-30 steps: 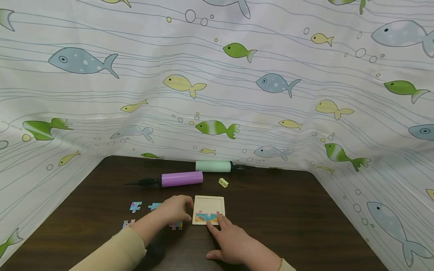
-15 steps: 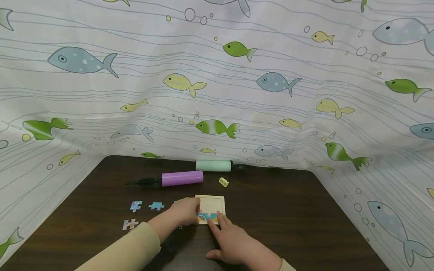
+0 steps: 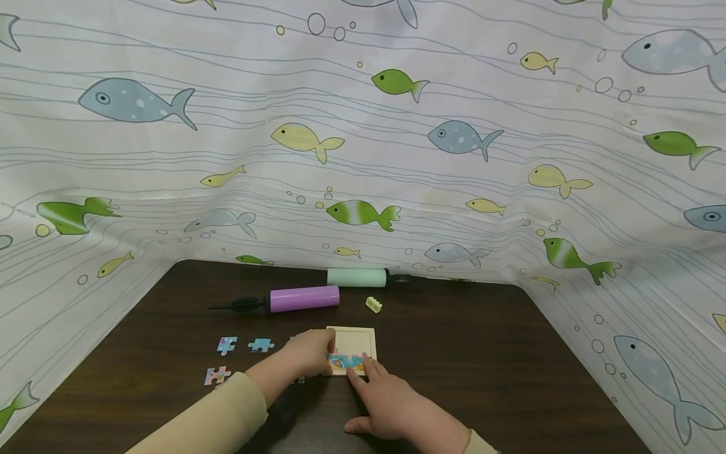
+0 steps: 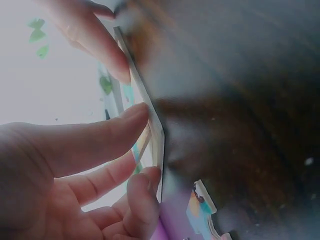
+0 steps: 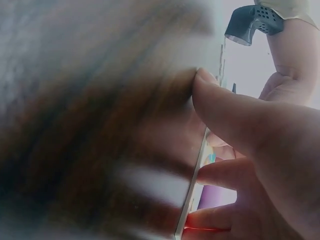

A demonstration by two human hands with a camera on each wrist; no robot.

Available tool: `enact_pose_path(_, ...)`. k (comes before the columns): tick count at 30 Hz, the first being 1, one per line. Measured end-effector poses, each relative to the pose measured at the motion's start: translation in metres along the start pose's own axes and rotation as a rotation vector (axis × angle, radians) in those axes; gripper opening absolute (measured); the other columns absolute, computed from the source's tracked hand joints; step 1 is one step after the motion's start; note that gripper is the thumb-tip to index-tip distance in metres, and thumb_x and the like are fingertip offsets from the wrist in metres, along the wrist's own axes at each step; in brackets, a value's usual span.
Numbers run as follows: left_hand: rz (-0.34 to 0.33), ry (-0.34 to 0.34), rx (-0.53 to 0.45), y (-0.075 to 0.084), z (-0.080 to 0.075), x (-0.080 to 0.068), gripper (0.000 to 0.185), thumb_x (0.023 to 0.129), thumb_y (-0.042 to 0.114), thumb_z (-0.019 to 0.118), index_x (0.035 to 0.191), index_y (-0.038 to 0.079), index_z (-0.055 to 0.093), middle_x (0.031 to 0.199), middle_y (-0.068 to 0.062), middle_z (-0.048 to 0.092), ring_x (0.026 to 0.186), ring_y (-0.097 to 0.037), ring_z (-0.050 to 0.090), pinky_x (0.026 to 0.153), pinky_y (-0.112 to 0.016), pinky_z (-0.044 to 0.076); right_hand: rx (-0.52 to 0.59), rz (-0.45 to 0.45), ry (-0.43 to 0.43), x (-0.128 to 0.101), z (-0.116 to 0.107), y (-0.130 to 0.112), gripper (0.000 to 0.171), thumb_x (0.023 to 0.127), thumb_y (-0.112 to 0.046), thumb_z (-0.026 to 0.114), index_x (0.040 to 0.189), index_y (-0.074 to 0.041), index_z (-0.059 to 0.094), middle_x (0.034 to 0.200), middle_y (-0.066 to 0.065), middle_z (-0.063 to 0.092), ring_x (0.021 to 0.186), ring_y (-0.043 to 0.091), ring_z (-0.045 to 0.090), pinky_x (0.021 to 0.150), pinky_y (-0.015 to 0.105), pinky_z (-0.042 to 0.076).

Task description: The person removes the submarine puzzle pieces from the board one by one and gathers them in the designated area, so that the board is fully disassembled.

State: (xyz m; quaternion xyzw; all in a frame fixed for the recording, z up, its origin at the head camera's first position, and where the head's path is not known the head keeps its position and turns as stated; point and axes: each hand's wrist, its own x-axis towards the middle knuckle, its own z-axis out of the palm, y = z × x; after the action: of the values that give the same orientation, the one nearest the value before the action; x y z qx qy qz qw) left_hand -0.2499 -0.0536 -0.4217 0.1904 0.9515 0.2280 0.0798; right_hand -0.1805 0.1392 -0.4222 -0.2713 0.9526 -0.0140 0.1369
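A small wooden puzzle tray [image 3: 363, 338] lies on the dark table [image 3: 482, 366] with coloured pieces [image 3: 347, 362] along its near row. My left hand [image 3: 324, 353] rests over the tray's left edge; in the left wrist view its thumb [image 4: 125, 122] lies on the tray [image 4: 159, 135] and a fingertip touches the rim. Whether a piece lies under it is hidden. My right hand [image 3: 363, 371] presses straight fingers on the tray's near edge, with the thumb [image 5: 225, 107] at the tray rim [image 5: 197, 172].
Loose puzzle pieces [image 3: 227, 345] [image 3: 261, 345] [image 3: 214, 376] lie left of the tray, one more [image 3: 299, 379] beside my left wrist. A purple pump [image 3: 303, 298], a green pump [image 3: 357, 277] and a yellow brick [image 3: 373, 305] sit behind. Fish-print cloth [image 3: 363, 157] walls the table.
My left hand has moved right from the loose pieces onto the tray's left edge and stayed there. The right hand has kept its place on the near edge.
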Motion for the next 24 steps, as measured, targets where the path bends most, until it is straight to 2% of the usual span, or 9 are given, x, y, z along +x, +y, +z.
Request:
enact_pose_path(10,0.011,0.056,-0.031,0.001,-0.002,-0.002,0.024,0.076,0.003,0.077,0.078,0.014,0.056,0.075,0.000,0.053,0.063,-0.019,0.048,0.056,-0.036,0.039,0.002,0.003,0.000,0.000,-0.002,-0.001,0.090,0.081,-0.072,0.059,0.152,-0.023,0.038,0.158,0.016,0.027,0.143,0.029,0.029,0.095,0.046,0.046)
enact_pose_path(14,0.020,0.065,-0.088,0.000,-0.004,-0.003,0.021,0.079,0.002,0.072,0.075,0.013,0.056,0.073,0.000,0.053,0.063,-0.019,0.047,0.054,-0.034,0.038,0.003,0.009,-0.007,0.001,-0.002,-0.001,0.090,0.081,-0.073,0.059,0.153,-0.023,0.038,0.158,0.015,0.026,0.143,0.029,0.029,0.096,0.046,0.046)
enact_pose_path(19,0.044,0.058,-0.169,-0.001,-0.011,-0.007,0.018,0.085,0.003,0.071,0.077,0.011,0.058,0.073,-0.001,0.053,0.064,-0.018,0.048,0.055,-0.033,0.040,-0.002,0.010,-0.003,0.001,-0.002,-0.001,0.090,0.081,-0.073,0.059,0.153,-0.023,0.038,0.158,0.016,0.026,0.142,0.030,0.030,0.096,0.046,0.046)
enact_pose_path(24,0.046,0.096,-0.204,-0.006,-0.023,-0.016,0.020,0.085,0.004,0.074,0.076,0.013,0.060,0.071,0.001,0.054,0.064,-0.017,0.049,0.058,-0.034,0.041,-0.011,0.010,0.005,0.000,-0.001,-0.001,0.089,0.081,-0.073,0.059,0.152,-0.023,0.039,0.157,0.016,0.028,0.142,0.030,0.031,0.095,0.046,0.047)
